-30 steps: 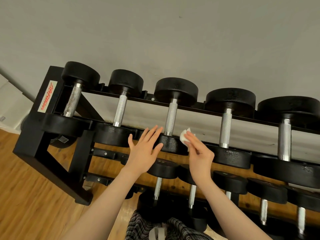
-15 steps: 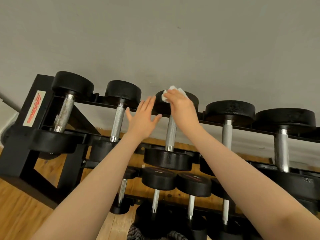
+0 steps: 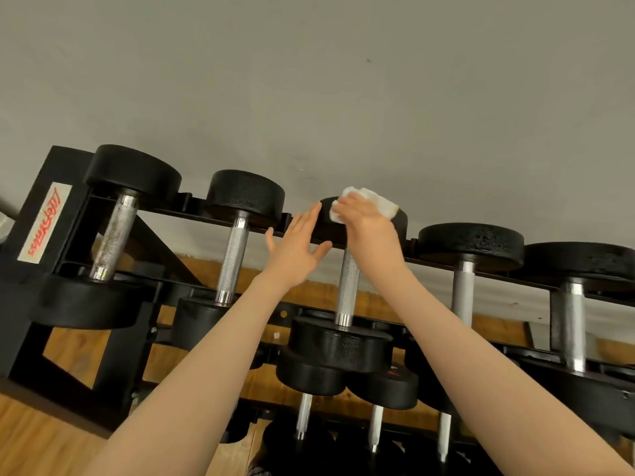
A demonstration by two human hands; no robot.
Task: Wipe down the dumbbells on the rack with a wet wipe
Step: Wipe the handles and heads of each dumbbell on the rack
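A black rack [image 3: 32, 290] holds a top row of black dumbbells with knurled steel handles. My right hand [image 3: 367, 228] holds a crumpled white wet wipe [image 3: 374, 201] and presses it on the far head of the third dumbbell [image 3: 347, 286], covering most of that head. My left hand [image 3: 297, 245] hovers just left of that head with straight, spread fingers and holds nothing; whether its fingertips touch the head I cannot tell. The near head of that dumbbell [image 3: 340, 348] sits below on the front rail.
A grey wall [image 3: 309, 80] rises right behind the rack. Two dumbbells [image 3: 233, 249] lie to the left and two more [image 3: 464, 280] to the right on the top tier. Lower tiers carry smaller dumbbells [image 3: 305, 376]. Wooden floor [image 3: 41, 441] lies below.
Both hands went from the near head of the third dumbbell up to its far head. My right hand now rubs the wipe there; over the last half second little moved.
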